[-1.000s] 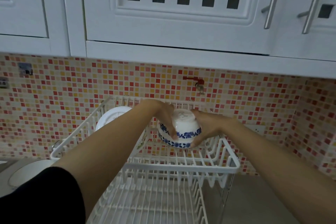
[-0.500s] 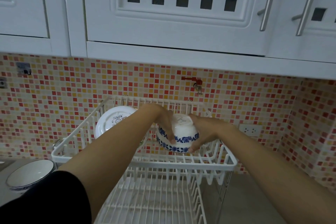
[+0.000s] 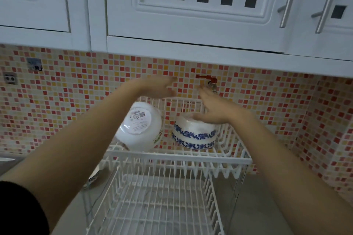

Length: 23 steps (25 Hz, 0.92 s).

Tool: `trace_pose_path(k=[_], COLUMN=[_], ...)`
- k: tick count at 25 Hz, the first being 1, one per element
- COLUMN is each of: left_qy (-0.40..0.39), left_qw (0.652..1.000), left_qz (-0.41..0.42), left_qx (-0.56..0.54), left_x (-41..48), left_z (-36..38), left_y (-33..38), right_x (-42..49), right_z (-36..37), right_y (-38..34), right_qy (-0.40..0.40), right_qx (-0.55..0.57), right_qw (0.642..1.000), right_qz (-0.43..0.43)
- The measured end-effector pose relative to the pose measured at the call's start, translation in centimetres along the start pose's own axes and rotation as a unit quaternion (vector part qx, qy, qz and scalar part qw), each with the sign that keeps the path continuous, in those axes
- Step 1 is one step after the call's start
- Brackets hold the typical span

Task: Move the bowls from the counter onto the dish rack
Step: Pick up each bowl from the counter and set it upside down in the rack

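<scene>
Blue-patterned bowl sits upside down on dish rack upper tier beside white bowl; left hand and right hand spread, holding nothing, so placement looks done; next, likely the bowl edge showing below left forearm.

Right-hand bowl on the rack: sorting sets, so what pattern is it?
White bowl with blue floral bands; head view.

You face white cabinets with bar handles above a mosaic backsplash carrying a red tap and an outlet.
</scene>
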<state>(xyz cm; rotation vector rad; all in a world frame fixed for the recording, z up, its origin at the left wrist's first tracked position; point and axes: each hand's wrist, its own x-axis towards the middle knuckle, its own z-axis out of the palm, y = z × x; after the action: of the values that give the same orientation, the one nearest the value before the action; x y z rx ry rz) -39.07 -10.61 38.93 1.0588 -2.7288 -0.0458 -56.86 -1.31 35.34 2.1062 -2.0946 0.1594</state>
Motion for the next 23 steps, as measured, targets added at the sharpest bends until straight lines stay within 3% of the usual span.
trace_pose_path(k=[3,5,13,18,23], left_qy=[0.098,0.147,0.172,0.094,0.027], left_qw=[0.992,0.983,0.937,0.922,0.904], left_qz=[-0.029,-0.056,-0.258,-0.337,-0.355], left_qx=[-0.067,-0.094,-0.158,-0.168,-0.237], left_x=[-4.6,-8.0,-20.4,-24.4,-23.8], left_z=[-0.9,-0.9,3.8,9.9,19.5], left_y=[-3.9,-7.6,-26.4,-35.5,-39.7], right_x=[-0.2,0.0,5.1,10.6,16.3], right_z=[-0.1,0.8,7.7,17.4,28.4], right_y=[-6.6,-12.1,-33.0,-41.2,-42.4], right_qy=[0.110,0.138,0.103,0.012,-0.054], right_qx=[0.098,0.141,0.250,0.306,0.315], right_qw=[0.989,0.979,0.951,0.950,0.942], right_qz=[-0.022,-0.060,-0.149,-0.060,0.102])
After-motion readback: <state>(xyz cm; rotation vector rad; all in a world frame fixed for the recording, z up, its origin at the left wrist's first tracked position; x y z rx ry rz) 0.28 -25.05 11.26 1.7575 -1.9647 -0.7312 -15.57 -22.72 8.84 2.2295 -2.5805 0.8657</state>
